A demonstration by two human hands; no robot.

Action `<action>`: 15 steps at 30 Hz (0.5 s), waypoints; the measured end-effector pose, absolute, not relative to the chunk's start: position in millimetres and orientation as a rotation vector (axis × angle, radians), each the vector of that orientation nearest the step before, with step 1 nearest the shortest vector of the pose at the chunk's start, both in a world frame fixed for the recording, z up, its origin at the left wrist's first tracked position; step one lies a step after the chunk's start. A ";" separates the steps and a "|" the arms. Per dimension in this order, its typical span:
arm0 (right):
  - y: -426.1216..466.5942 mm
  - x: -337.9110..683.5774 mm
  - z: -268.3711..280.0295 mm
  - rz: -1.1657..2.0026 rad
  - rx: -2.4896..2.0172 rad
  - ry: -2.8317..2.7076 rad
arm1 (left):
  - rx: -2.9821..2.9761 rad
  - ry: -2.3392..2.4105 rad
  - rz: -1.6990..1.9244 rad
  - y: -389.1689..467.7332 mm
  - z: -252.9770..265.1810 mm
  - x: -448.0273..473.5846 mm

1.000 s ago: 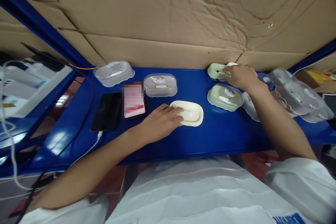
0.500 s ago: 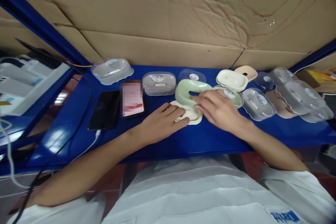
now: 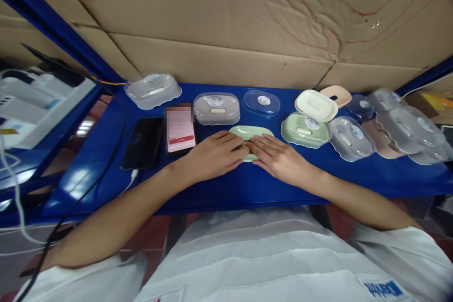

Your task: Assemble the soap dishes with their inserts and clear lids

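Note:
A pale green soap dish tray [image 3: 252, 130] lies on the blue table in front of me, its middle covered by my fingers. My left hand [image 3: 214, 156] grips it from the left, with the fingers bent over it. From the right, my right hand [image 3: 283, 158] presses on it with its fingers together, and the fingertips of both hands meet near the tray's centre. The cream base seen earlier at this spot is hidden now. To the right sits a green soap dish with a clear lid [image 3: 306, 130], and a loose clear lid [image 3: 262, 103] lies behind the tray.
Two phones [image 3: 143, 144] lie at the left, one lit and one with a white cable. Lidded soap dishes [image 3: 217, 109] stand along the back. Cream [image 3: 316, 105] and peach trays [image 3: 336, 96] and more lidded dishes [image 3: 352, 138] crowd the right. Cardboard [image 3: 198, 14] backs the table.
My right hand has lowered the tilted green tray onto the cream base, which it now covers. My left hand has moved from the base onto the green tray.

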State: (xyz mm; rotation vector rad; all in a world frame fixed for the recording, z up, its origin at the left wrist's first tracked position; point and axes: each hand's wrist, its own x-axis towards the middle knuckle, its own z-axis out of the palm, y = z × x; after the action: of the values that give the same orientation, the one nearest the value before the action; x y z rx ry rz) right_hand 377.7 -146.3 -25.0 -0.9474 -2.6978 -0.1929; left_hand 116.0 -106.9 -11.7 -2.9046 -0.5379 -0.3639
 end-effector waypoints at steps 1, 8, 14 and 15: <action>-147.0 376.8 -26.3 -0.204 -0.954 -2.692 | -2.904 -0.541 -0.358 -107.4 -11.8 116.3; -144.8 374.1 -32.0 -0.207 -0.914 -2.719 | -2.837 -0.521 -0.371 -108.2 -17.0 118.5; -97.7 395.9 -6.3 0.083 -1.116 -2.620 | -2.913 -0.632 -0.374 -107.6 -15.1 115.8; -81.3 400.3 -2.7 0.020 -1.263 -2.576 | -2.926 -0.630 -0.378 -107.5 -14.4 115.5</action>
State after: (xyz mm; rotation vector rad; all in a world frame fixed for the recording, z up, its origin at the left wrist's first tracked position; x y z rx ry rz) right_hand 400.3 -81.3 -2.7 -1.2632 -2.5761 0.0202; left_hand 115.5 -107.5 -14.4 -2.9261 -0.6303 -0.3784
